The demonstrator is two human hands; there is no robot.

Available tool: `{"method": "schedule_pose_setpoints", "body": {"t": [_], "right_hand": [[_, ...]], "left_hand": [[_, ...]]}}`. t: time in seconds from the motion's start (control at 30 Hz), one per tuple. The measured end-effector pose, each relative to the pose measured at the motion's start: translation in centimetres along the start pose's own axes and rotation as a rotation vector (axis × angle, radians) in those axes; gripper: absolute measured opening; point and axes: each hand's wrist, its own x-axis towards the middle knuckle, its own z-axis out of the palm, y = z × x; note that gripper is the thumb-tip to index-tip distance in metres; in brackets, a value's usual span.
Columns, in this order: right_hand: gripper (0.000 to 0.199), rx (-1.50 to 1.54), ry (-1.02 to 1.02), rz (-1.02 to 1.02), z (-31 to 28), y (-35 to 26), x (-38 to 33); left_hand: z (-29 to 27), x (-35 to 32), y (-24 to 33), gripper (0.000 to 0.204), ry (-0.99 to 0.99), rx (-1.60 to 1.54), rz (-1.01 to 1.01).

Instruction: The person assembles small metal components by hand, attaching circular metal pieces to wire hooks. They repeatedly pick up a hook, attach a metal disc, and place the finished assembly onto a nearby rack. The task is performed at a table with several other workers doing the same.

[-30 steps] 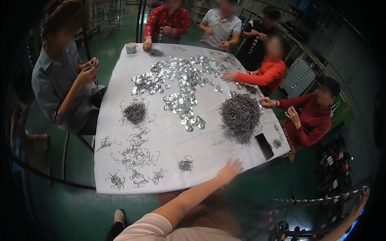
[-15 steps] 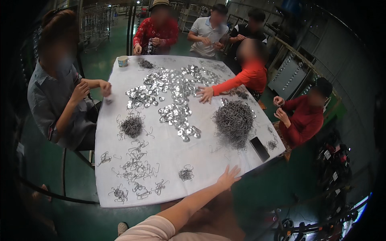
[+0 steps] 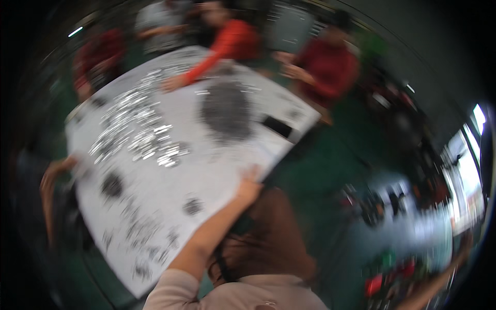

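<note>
— Green factory floor surrounds a white-covered table (image 3: 217,170), tilted and smeared by motion blur. Whose hand is at its edge?

— Mine. My left hand (image 3: 249,187) rests on the near edge of the table, fingers spread flat, gripping nothing; it looks like a steadying touch. My right hand is out of view.

— What lies nearest it?

— A small dark clump of wire pieces (image 3: 192,205), just inboard of the edge. Beyond sit a big dark heap of wire (image 3: 226,111), a spread of shiny metal parts (image 3: 137,137) and a flat black phone (image 3: 278,126) near the right corner.

— Any open room?

— Bare cloth between my hand and the heap. Seated workers in red (image 3: 325,67) line the far sides, one reaching onto the table.
</note>
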Motion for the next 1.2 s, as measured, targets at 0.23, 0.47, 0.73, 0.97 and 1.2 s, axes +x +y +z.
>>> {"method": "schedule_pose_setpoints", "body": {"t": [0.23,0.47,0.73,0.97,1.2], "right_hand": [[0.034,-0.033,0.377,-0.141,9.0,-3.7,-12.2],[0.027,-0.043,0.414,-0.238,4.6,-7.0,-13.5],[0.025,-0.133,0.406,-0.316,3.5,-12.6,-13.1],[0.025,-0.044,0.331,-0.446,-5.1,-15.9,-10.8],[0.031,-0.101,0.372,-0.407,-7.8,-18.8,-14.1]], "left_hand": [[-1.9,-0.4,-3.2,0.019,-0.025,0.374,0.167],[-2.7,-0.5,-0.2,0.027,-0.136,0.454,0.182],[-2.6,-0.2,-1.1,0.032,-0.11,0.467,0.174],[-3.0,-0.2,-1.1,0.025,-0.117,0.497,0.186],[-3.1,0.0,-1.0,0.025,-0.113,0.523,0.197]]}}
